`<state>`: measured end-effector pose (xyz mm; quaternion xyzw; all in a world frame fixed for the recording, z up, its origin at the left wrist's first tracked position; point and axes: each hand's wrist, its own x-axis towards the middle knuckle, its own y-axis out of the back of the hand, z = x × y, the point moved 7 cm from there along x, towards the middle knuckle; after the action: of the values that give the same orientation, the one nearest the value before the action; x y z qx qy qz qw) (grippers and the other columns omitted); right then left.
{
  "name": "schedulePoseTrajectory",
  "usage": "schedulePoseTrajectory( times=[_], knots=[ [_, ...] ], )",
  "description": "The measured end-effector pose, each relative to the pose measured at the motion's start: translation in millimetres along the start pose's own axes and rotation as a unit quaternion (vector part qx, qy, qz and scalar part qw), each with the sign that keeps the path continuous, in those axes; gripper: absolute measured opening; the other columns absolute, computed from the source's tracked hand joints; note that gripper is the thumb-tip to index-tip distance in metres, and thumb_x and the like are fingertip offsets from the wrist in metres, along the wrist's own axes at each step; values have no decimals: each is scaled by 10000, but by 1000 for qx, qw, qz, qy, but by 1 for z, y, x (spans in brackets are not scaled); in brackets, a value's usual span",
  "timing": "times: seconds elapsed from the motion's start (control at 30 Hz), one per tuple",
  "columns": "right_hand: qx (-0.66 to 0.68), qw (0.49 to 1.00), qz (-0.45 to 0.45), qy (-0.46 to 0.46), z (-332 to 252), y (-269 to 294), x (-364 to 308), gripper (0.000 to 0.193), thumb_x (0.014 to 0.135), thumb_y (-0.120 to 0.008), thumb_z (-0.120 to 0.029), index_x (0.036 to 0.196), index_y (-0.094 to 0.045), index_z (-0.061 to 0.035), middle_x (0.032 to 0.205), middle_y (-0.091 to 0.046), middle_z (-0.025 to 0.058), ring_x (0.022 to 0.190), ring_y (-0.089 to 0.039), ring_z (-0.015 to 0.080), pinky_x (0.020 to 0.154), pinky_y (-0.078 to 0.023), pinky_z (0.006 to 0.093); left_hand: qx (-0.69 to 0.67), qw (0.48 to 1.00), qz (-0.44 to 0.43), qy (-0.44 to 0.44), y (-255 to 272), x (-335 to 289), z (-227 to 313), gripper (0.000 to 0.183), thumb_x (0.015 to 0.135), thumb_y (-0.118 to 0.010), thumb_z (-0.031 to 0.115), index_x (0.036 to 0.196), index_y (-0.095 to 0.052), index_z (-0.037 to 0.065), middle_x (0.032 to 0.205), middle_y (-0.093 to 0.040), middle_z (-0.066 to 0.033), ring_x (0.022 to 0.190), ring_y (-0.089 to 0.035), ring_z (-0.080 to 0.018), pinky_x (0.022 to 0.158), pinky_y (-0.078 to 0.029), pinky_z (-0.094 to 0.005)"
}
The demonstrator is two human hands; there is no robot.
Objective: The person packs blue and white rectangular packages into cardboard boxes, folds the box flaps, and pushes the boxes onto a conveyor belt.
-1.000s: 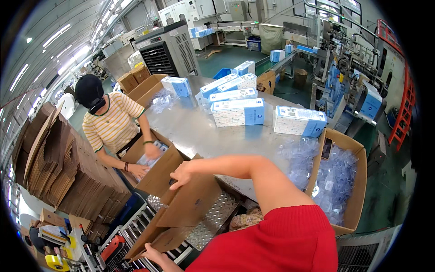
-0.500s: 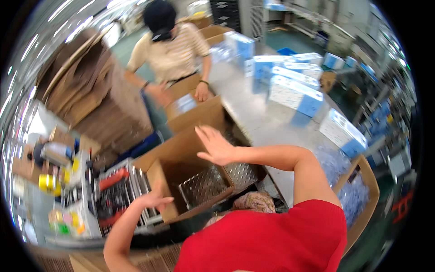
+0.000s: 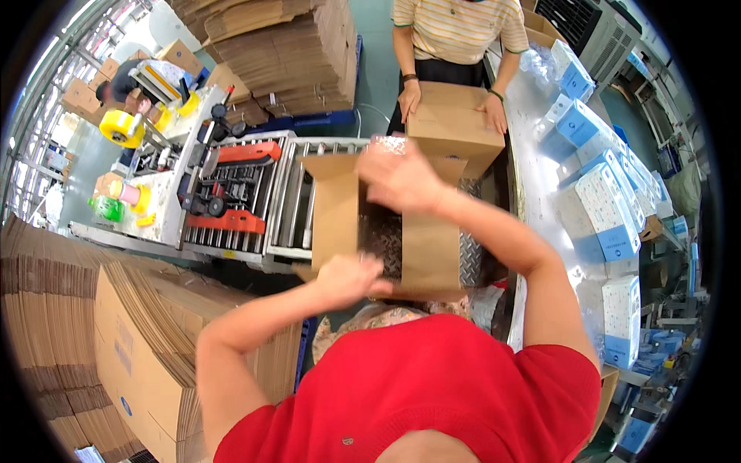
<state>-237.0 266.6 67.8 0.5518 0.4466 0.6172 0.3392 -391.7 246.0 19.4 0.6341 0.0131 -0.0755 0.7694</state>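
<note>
1. Over the roller conveyor, an open cardboard box lies between both hands.
2. Left hand grips its near edge, steadying it.
3. Right hand presses flat, open, folding a flap.

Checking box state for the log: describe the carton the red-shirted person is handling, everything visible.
The carton is plain brown corrugated cardboard, open, its flaps spread, lying on the patterned metal plate beside the roller conveyor. The left hand grips its near edge; the right hand presses a far flap. No tape or contents can be seen.

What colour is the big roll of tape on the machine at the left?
Yellow. The tape roll shows best in the head view, at the upper left beside the roller conveyor.
</note>
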Motion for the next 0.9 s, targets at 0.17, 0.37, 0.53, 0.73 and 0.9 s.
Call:
schedulePoseTrajectory(
  times=[0.17, 0.37, 0.53, 0.73, 0.9],
  knots=[
    [149, 873, -243, -396, 81, 4, -29, 546, 901, -522, -437, 1231, -497, -3, 1158, -580, 202, 1133, -508, 362, 969, -392, 429, 46, 976, 209, -31, -54, 74, -30, 338, 811, -629, 341, 1009, -580, 71, 946, -552, -71, 911, -542, -245, 771, -456, -363],
    [-9, 952, -50, -302, 42, -65, -166, 660, 903, -497, -449, 1407, -373, -41, 1448, -343, 213, 1381, -259, 349, 1143, -157, 475, 77, 863, 405, -292, -22, 42, 27, 239, 773, -586, 166, 1006, -634, 152, 1001, -550, -26, 944, -538, -166, 794, -432, -325],
    [-33, 848, 25, -529, 117, -46, -308, 539, 924, -493, -373, 1361, -450, -61, 1415, -390, 185, 1316, -342, 349, 1071, -253, 466, -284, 844, 417, 183, -29, 64, -98, 262, 892, -543, 237, 1039, -608, 30, 1057, -566, -123, 1003, -533, -289, 878, -423, -385],
    [229, 646, 106, -720, 148, -74, -407, 479, 975, -431, -417, 1182, -554, -2, 1167, -586, 126, 1065, -523, 203, 941, -388, 309, -608, 637, 9, 474, -361, 0, -167, 713, 885, -547, 553, 1370, -425, 45, 1306, -526, -165, 1269, -427, -320, 1014, -359, -382],
    [477, 524, 260, -656, 137, -89, -396, 531, 976, -441, -406, 1318, -481, -3, 1282, -542, 95, 1142, -513, 194, 973, -408, 309, -729, 603, 150, 288, -212, -53, -212, 500, 834, -702, 201, 1242, -470, 27, 1225, -557, -81, 1137, -533, -184, 970, -422, -331]
  ],
)
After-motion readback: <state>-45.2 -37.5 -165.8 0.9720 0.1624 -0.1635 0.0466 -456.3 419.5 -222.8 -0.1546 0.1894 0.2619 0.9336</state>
